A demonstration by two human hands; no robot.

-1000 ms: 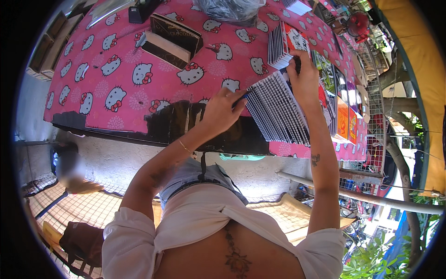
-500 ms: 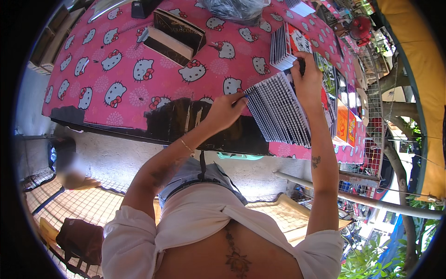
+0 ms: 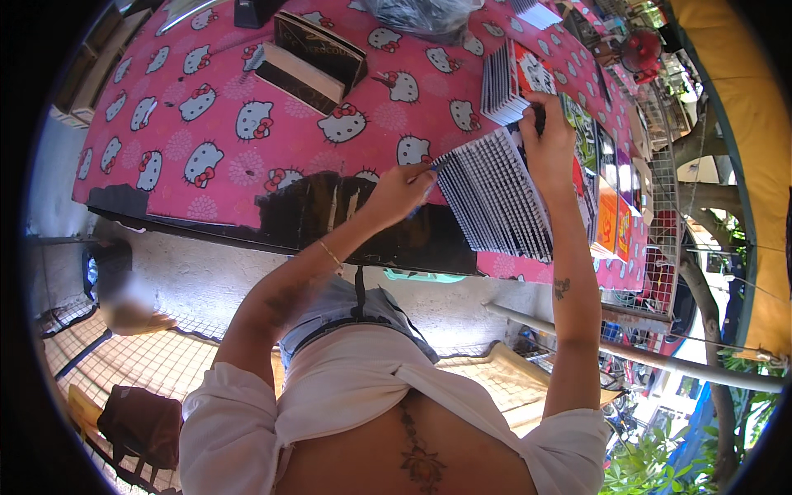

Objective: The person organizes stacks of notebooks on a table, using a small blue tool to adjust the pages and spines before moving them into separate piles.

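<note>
A stack of spiral-bound notebooks (image 3: pixel 493 196) lies near the table's front edge, rows of wire loops facing up. At its upper left corner my left hand (image 3: pixel 398 196) pinches a slim blue-and-dark tool (image 3: pixel 438 165), its tip against the notebooks' edge. The tool's exact kind is too small to tell. My right hand (image 3: pixel 548 144) is curled at the stack's far right end, a small black object (image 3: pixel 539 120) showing between thumb and fingers. Just beyond stands another notebook stack (image 3: pixel 505 82), with a red, black and white cover on its right.
A pink patterned cloth (image 3: pixel 247 165) covers the table, torn to black along the front. An open black box (image 3: pixel 309 70) and a clear plastic bag (image 3: pixel 425 18) sit farther back. Colourful notebooks (image 3: pixel 609 219) line the right side, beside a wire mesh (image 3: pixel 662 214).
My left hand has shifted very slightly, and a bit of blue now shows below its fingers. My right hand and the notebooks have hardly moved.
</note>
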